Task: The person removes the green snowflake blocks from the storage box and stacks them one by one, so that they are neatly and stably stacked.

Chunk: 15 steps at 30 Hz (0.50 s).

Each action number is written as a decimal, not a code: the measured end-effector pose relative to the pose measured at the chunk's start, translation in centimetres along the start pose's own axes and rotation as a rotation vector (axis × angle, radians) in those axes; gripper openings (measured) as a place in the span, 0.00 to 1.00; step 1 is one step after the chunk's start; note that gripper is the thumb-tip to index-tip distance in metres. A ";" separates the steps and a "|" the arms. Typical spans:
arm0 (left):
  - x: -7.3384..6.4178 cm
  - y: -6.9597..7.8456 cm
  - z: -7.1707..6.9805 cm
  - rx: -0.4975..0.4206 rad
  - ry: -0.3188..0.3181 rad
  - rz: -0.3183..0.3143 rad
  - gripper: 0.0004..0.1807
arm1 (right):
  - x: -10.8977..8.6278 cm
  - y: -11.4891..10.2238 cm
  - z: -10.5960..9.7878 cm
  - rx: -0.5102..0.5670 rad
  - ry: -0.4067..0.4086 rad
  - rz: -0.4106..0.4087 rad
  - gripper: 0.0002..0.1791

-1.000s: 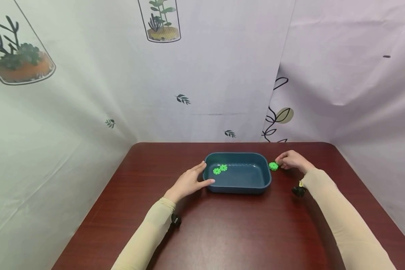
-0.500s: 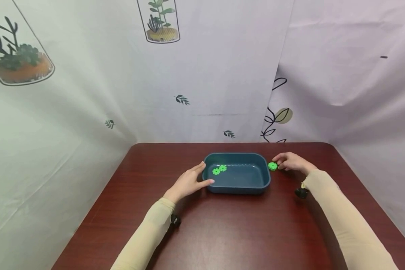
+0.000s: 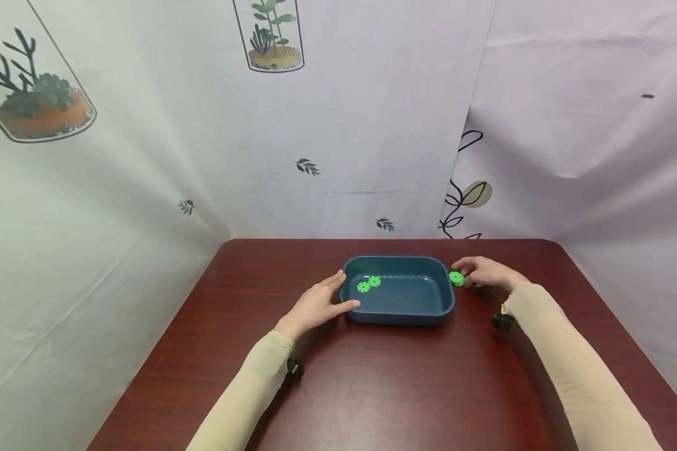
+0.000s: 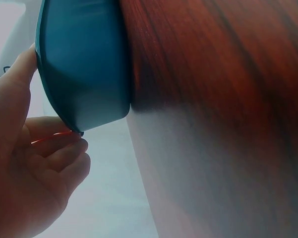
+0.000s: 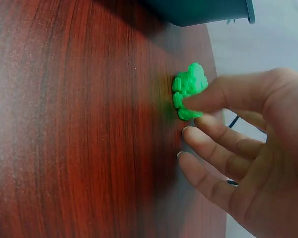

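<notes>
A dark teal rectangular dish stands on the table, with two green flower-shaped plastic pieces lying at the left of its floor. My left hand rests spread on the dish's left end, its thumb over the near rim and its fingertips at the far-left corner. Just outside the dish's right end, my right hand pinches a tilted green flower-shaped piece between thumb and index finger. In the right wrist view, several green pieces form a small pile, partly hidden behind the thumb.
The reddish-brown wooden table runs back to a pale patterned cloth, which also hangs at both sides. Small black devices hang under both wrists, one at the left sleeve and one at the right sleeve.
The right hand's fingers have shifted slightly left over the green pieces, and the top piece now tilts. The left hand and the dish have stayed put.
</notes>
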State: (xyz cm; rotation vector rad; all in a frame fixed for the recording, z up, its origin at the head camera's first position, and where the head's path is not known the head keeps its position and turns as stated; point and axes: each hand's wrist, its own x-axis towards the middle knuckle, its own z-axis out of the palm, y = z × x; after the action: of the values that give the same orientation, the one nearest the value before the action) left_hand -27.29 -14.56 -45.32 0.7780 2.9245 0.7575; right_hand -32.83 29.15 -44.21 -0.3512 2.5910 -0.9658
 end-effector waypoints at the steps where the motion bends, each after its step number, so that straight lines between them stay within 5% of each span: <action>1: 0.0 0.0 0.0 0.000 0.003 0.001 0.52 | 0.0 -0.2 0.0 -0.007 0.001 0.006 0.30; 6: -0.1 0.1 -0.1 -0.002 0.008 -0.001 0.51 | 0.0 -0.9 0.3 -0.057 0.017 0.007 0.34; 15: 0.0 0.1 0.1 -0.001 0.011 0.001 0.51 | 0.4 -0.8 0.5 -0.153 0.063 -0.011 0.27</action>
State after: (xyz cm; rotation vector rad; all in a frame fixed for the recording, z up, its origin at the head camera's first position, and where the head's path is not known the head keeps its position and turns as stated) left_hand -27.21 -14.50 -45.34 0.7778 2.9330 0.7660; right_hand -32.87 28.17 -44.13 -0.3801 2.7311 -0.7966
